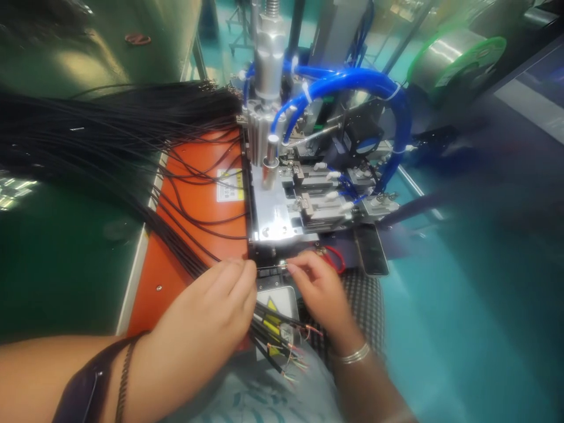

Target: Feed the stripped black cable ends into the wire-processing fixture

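Observation:
A bundle of thin black cables [176,244] runs from the left and passes beneath my left hand [224,296]. Its stripped ends [291,355], with fine coloured wires showing, come out on the near side. My left hand is closed on the bundle, its fingertips hidden at the machine's front edge. Opposite it, my right hand [317,285] pinches thumb and forefinger at a small shiny cable end [282,264], close to the front of the metal fixture [273,217]. Exact contact there is too small to make out.
An orange machine top [189,205] carries more loose black cables. A metal press cylinder [269,59] and thick blue air hoses [348,82] rise behind the fixture. A phone [372,249] lies on the right, and a green-rimmed spool [453,59] stands behind.

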The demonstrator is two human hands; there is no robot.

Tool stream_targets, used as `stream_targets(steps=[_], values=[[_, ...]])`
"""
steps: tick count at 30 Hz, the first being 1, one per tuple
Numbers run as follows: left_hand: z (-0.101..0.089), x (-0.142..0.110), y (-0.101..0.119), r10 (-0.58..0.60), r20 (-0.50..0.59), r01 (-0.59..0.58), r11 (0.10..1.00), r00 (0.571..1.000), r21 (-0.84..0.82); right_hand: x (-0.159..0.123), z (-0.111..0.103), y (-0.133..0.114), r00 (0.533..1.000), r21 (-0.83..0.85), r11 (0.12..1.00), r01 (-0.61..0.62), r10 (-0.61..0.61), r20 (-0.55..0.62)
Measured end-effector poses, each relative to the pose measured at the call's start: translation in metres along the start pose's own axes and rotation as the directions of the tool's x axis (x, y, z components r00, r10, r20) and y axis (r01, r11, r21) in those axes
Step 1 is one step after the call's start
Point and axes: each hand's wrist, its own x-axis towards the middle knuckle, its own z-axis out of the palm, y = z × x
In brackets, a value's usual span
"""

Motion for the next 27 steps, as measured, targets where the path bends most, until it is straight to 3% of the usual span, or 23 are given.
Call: stream_targets(steps=[4,9,12,15,18,22,24,27], values=[[0.001,-0.004,0.005,-0.005,0.038,0.004,0.999,0.999,0.043,0.001,0.001,0.001,1.000,0.002,1.000,0.000,-0.001,0.014],[0.003,-0.005,0.007,-0.032,-0.008,0.032,0.999,0.999,0.027,-0.002,-0.003,0.002,0.999,0.021,0.999,-0.035,0.035,-0.011],[0.002,-0.005,0.006,-0.025,0.005,0.025,1.000,1.000,-0.001,-0.006,-0.018,0.002,0.996,0.012,0.998,-0.064,0.065,-0.061],[0.001,-0.007,0.006,-0.020,0.009,0.020,1.000,1.000,-0.008,-0.009,-0.041,0.004,0.973,-0.025,0.992,-0.121,0.113,-0.201],[0.000,-0.006,0.006,-0.021,0.039,0.021,1.000,0.999,-0.014,-0.011,-0.069,0.012,0.898,-0.059,0.981,-0.183,0.142,-0.416],[-0.003,-0.003,0.004,-0.026,0.048,0.027,0.999,0.998,-0.023,-0.012,-0.107,0.034,0.709,-0.084,0.948,-0.306,0.168,-0.685],[-0.004,-0.002,0.002,-0.033,0.021,0.034,0.999,0.999,-0.016,-0.012,-0.124,0.051,0.627,-0.073,0.919,-0.387,0.205,-0.752],[-0.002,-0.004,-0.002,-0.048,-0.039,0.047,0.999,0.998,-0.023,-0.014,-0.143,0.083,0.593,-0.019,0.875,-0.484,0.312,-0.743]])
